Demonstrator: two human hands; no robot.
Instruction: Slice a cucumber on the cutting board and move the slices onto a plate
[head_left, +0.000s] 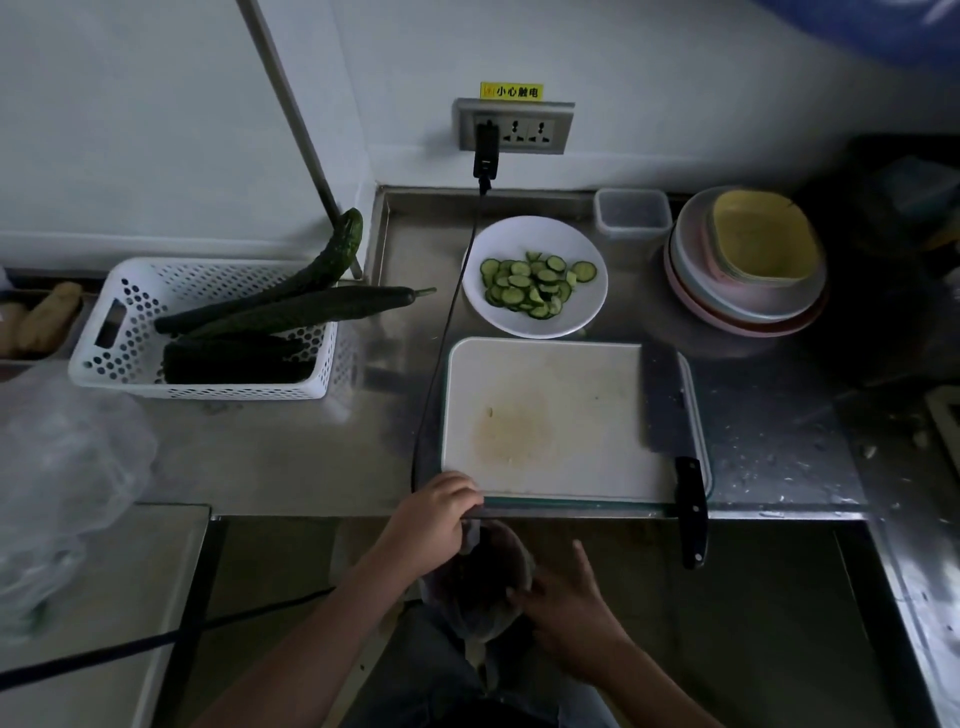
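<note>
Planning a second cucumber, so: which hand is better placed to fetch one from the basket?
Left. The left hand rests at the cutting board's near-left corner, on the side where the basket of cucumbers sits. The right hand is lower, below the counter edge, nearer the knife.

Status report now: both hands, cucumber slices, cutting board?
Left hand on the white cutting board corner; right hand at a dark bag. Green cucumber slices on round white plate. Black-handled cleaver on board.
</note>
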